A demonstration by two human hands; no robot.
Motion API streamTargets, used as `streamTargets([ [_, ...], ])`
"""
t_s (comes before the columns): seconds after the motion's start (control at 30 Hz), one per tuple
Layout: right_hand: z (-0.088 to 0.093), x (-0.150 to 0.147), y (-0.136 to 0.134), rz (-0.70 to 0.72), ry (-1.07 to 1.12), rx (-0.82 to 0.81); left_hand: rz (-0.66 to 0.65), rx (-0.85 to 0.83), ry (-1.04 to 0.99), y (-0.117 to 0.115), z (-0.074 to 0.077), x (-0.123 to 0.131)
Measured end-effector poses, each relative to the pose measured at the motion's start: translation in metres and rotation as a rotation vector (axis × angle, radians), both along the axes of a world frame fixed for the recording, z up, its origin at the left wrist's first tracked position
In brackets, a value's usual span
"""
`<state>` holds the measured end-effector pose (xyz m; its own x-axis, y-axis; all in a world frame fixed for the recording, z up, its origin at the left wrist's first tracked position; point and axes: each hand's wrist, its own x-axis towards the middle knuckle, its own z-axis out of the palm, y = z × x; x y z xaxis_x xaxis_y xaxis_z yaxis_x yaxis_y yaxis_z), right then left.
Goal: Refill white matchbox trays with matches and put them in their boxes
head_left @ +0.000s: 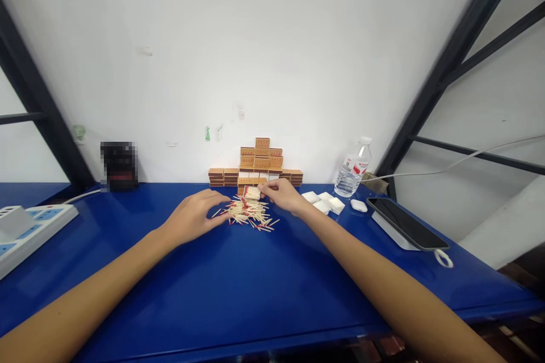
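Observation:
A loose heap of red-tipped matches point(251, 215) lies on the blue table point(238, 283). My left hand point(193, 216) rests at the heap's left edge, fingers curled down onto the matches. My right hand point(284, 193) reaches over the heap's far side and pinches a small open matchbox tray point(252, 192) filled with matches. Behind them, brown matchboxes point(258, 165) are stacked in a stepped pile against the white wall.
Several white empty box trays point(326, 202) lie right of the heap, with a water bottle point(352, 170), a white earbud case point(359, 205) and a phone on a stand point(404, 224). A power strip point(29, 227) sits at the left edge.

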<state>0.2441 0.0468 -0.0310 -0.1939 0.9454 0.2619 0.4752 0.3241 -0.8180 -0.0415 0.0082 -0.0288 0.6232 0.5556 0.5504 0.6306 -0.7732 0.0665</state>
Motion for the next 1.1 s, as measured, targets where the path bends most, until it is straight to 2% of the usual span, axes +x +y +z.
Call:
streamTargets([
  [0.17,-0.004,-0.003,-0.005,-0.003,-0.153,0.239,-0.002,-0.004,0.005,-0.001,-0.002,-0.004],
  [0.53,-0.011,0.005,-0.011,0.063,-0.311,0.519,-0.039,-0.053,-0.002,-0.005,0.002,-0.004],
  [0.8,-0.012,0.005,-0.015,0.103,-0.513,0.833,-0.037,-0.044,0.011,-0.005,0.001,-0.005],
  [1.0,-0.005,0.004,-0.024,0.085,-0.550,0.871,-0.024,-0.048,-0.005,-0.004,0.001,-0.008],
  [1.1,0.000,0.008,-0.023,0.053,-0.491,0.857,-0.019,-0.039,-0.013,-0.003,0.000,-0.010],
])
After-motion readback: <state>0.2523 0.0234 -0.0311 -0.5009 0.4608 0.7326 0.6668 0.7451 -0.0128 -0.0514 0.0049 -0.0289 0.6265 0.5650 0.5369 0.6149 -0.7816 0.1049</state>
